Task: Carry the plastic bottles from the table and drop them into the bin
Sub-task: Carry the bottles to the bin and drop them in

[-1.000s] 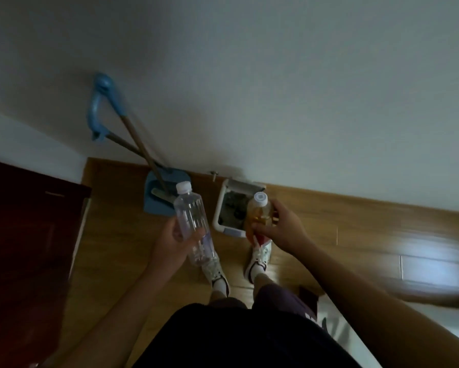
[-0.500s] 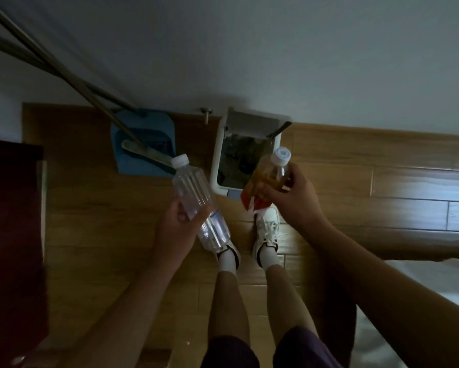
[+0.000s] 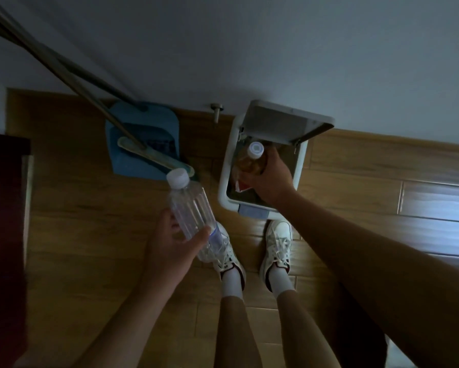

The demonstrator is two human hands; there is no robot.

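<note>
Bottles: two, one clear bottle, one amber bottle.
Bin: one, lid raised.
Left hand: closed round clear bottle.
Right hand: clasping amber bottle over bin.

Dim room. Pale grey wall above a wooden skirting board. Glossy wood-plank floor, catching light at right. Dark red cabinet at left. Blue dustpan and broom handles leaning against wall.

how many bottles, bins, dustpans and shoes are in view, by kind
bottles: 2, clear bottle in the left hand, amber bottle in the right hand
bins: 1, bin
dustpans: 1, dustpan
shoes: 2, shoes
total: 6
</note>
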